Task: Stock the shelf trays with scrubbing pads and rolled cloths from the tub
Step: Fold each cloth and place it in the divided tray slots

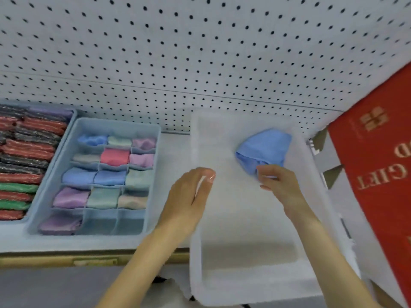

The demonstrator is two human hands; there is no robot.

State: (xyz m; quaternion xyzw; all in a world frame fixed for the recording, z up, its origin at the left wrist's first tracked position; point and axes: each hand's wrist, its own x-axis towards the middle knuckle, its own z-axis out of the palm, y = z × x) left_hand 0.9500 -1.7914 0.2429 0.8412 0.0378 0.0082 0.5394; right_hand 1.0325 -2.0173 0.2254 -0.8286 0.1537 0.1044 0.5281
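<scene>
A white translucent tub (249,285) stands on the shelf at the right. A single blue cloth (265,146) lies inside it near the far end. My right hand (280,181) reaches into the tub and its fingertips pinch the near edge of that cloth. My left hand (191,194) rests on the tub's left rim with fingers together and nothing in it. To the left sits a blue divided tray (153,174) with rolled cloths in most cells; two cells in the near row look bare. Further left, a tray of scrubbing pads (26,161) holds red, black and green pads stacked on edge.
A white pegboard wall (200,52) backs the shelf. A red gift box (378,163) leans at the right, close to the tub. The shelf's wooden front edge (89,260) runs below the trays.
</scene>
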